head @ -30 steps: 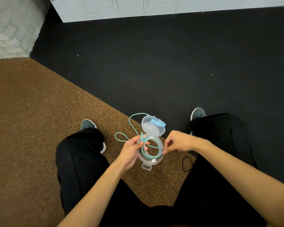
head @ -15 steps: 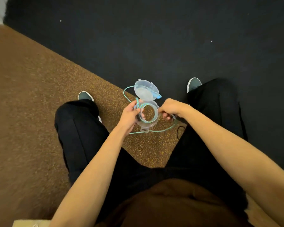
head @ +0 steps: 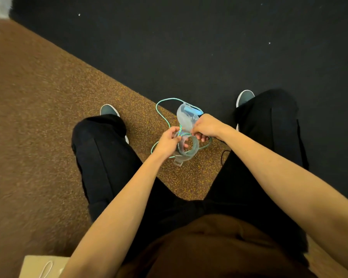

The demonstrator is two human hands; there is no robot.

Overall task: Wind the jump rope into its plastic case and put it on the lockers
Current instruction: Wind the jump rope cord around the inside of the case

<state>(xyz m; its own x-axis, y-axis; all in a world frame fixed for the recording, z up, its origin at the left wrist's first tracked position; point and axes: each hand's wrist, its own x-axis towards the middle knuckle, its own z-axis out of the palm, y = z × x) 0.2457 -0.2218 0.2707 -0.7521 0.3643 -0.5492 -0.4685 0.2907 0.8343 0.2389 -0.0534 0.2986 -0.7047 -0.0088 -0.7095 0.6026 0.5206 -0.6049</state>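
A round clear plastic case (head: 189, 151) hangs in front of my legs with its hinged lid (head: 186, 117) flipped open above it. My left hand (head: 168, 142) grips the case's left rim. A thin teal jump rope (head: 161, 113) loops out from the case toward the floor, and part of it lies coiled inside the case. My right hand (head: 206, 126) pinches the rope at the case's upper edge, just below the lid. The lockers are out of view.
I stand astride the seam between brown carpet (head: 38, 117) and dark carpet (head: 209, 47), one shoe on each side. A thin black cord (head: 224, 155) lies by my right leg. A pale box corner (head: 42, 265) shows at the bottom left.
The view tilted down and the lockers left the frame. My right hand moved from the case's right side up to its top edge, carrying the rope around the rim. The left hand kept its grip.
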